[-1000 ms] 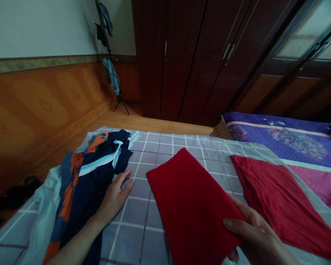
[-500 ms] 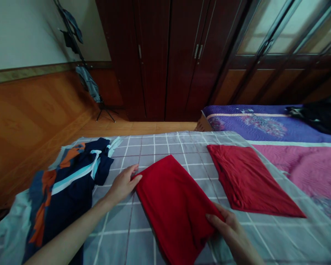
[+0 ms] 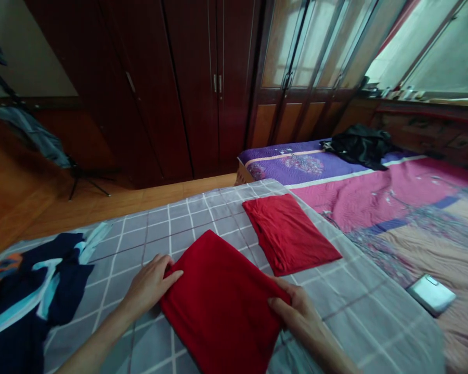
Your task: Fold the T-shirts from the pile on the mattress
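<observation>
A folded red garment (image 3: 222, 301) is held between my two hands over the grey checked sheet (image 3: 117, 270); its exact kind does not show. My left hand (image 3: 152, 280) pinches its left edge, thumb on top and fingers beneath. At the right edge my right hand (image 3: 296, 306) grips a corner the same way. Just beyond, a second folded red garment (image 3: 288, 231) lies flat on the sheet, apart from both hands. Its left side shows gathered layers.
Dark blue clothes (image 3: 66, 291) with light blue stripes lie at the left. A phone (image 3: 431, 295) rests on the patterned bedspread (image 3: 398, 249) at the right, with a black garment (image 3: 361, 144) farther back. A dark wardrobe (image 3: 195, 119) stands behind, near a clothes stand (image 3: 72, 169).
My view has turned to the right, bringing the phone and window into sight. Both hands keep hold of the red garment, which appears lifted and shifted slightly toward the second one.
</observation>
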`<control>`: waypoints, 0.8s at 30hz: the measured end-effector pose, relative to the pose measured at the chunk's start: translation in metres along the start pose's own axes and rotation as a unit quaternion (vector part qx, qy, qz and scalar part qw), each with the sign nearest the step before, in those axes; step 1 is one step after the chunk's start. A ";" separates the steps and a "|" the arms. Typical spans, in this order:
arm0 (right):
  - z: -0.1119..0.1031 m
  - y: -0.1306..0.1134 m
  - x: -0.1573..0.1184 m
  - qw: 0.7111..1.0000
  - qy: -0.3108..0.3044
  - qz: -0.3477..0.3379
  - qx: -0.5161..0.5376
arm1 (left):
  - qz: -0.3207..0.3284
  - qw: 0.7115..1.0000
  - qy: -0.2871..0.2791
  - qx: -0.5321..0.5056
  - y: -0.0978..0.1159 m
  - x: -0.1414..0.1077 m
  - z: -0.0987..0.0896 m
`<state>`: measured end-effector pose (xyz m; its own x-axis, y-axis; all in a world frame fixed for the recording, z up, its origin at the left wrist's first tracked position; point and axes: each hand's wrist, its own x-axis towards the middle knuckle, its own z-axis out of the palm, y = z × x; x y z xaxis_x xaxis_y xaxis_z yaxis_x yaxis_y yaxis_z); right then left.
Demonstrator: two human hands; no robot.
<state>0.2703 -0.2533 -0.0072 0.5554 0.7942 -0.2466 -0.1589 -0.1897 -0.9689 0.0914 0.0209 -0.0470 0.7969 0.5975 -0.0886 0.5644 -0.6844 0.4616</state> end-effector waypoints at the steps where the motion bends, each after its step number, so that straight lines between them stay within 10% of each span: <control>1: 0.001 -0.001 -0.001 1.000 -0.001 -0.012 -0.008 | -0.012 1.000 -0.005 -0.011 0.000 0.002 0.001; 12: -0.017 -0.012 -0.008 0.999 -0.014 -0.040 -0.008 | 0.004 0.991 -0.055 -0.126 0.026 0.027 -0.006; 24: -0.133 -0.020 0.013 0.973 0.214 -0.075 0.039 | 0.083 0.929 0.008 -0.362 0.175 0.157 -0.021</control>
<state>0.3890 -0.3163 0.0059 0.8638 0.4928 -0.1047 -0.1024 -0.0317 -0.9942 0.3111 0.0037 0.0381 0.8537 0.5186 0.0465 0.1376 -0.3108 0.9405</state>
